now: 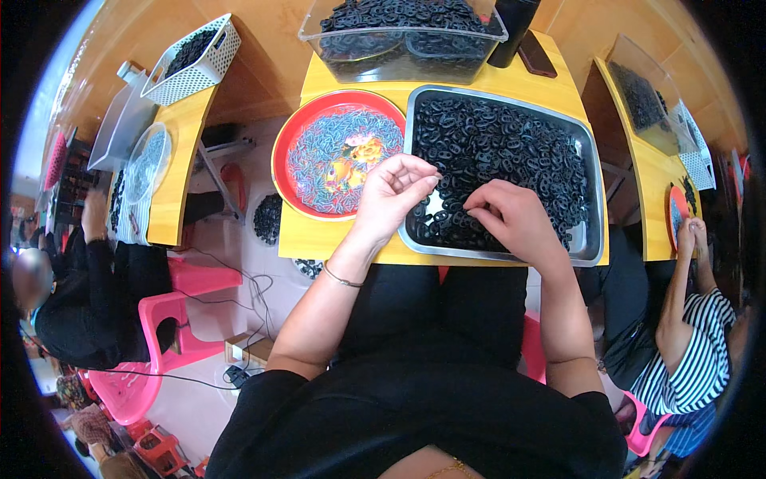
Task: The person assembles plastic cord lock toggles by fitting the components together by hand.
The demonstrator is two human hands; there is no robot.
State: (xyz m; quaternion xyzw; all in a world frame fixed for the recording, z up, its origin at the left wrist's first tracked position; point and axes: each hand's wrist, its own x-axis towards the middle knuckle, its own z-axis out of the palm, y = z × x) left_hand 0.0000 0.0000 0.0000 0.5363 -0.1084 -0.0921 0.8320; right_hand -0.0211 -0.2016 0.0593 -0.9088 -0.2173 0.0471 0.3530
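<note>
A steel tray (585,238) holds a thick layer of small black oval pieces (511,144) with openings in them. Left of it lies a round red plate (285,153) with a flower pattern, strewn with thin, short, silvery-blue pins (327,136). My left hand (392,191) hovers between plate and tray, thumb and forefinger pinched at the tray's left edge; what they hold is too small to make out. Over the black pieces, my right hand (515,219) has its fingertips drawn together, and anything between them is hidden.
Behind the tray stands a clear bin (403,60) of black pieces, beside a dark cylinder (513,32) and a phone (537,56). People work at yellow tables on both sides. A pink chair (171,319) and cables (259,299) are on the left floor.
</note>
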